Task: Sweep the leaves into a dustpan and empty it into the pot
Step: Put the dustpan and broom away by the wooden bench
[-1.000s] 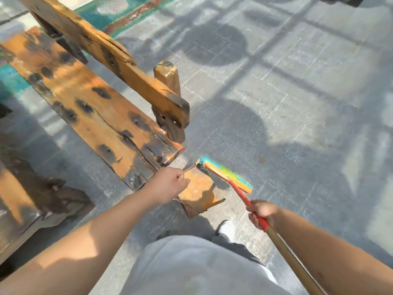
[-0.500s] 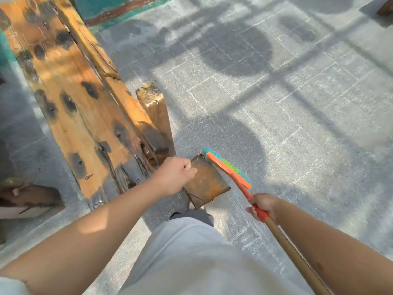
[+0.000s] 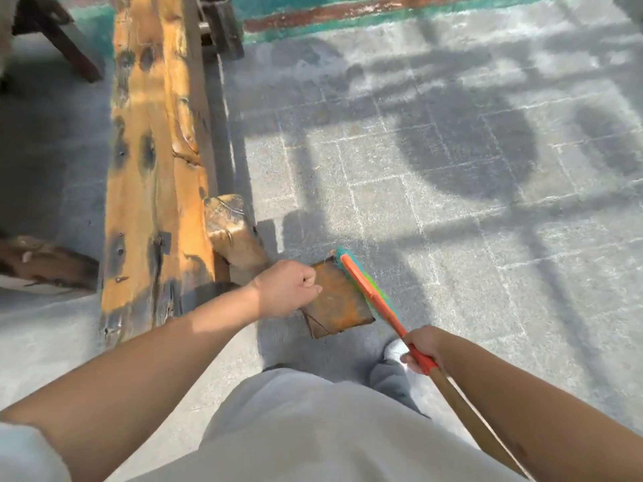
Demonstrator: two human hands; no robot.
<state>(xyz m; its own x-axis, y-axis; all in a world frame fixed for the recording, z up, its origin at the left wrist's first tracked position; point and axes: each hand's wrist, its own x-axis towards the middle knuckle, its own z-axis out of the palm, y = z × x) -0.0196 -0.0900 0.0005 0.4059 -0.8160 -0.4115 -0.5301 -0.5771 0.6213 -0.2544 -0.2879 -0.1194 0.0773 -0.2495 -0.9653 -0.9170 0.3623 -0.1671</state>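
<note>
A rusty orange metal dustpan (image 3: 335,302) hangs low over the paved floor in the lower middle of the head view. My left hand (image 3: 286,287) is closed on its handle at the pan's left edge. A broom (image 3: 368,290) with an orange head and green-blue bristles lies along the pan's right side. My right hand (image 3: 421,346) grips the broom's red neck, where it joins the wooden stick. I can make out no leaves and no pot.
A long weathered wooden bench (image 3: 153,189) runs up the left, with its stump leg (image 3: 231,231) just beyond my left hand. Grey paving stones (image 3: 435,203) spread to the right. A teal and red painted strip (image 3: 348,10) crosses the top. My white shoe (image 3: 395,348) sits below the dustpan.
My view has swung so the bench now runs straight up the left. Dustpan and broom stay together in my hands, moved slightly right, and the single speck seen on the paving earlier is out of sight.
</note>
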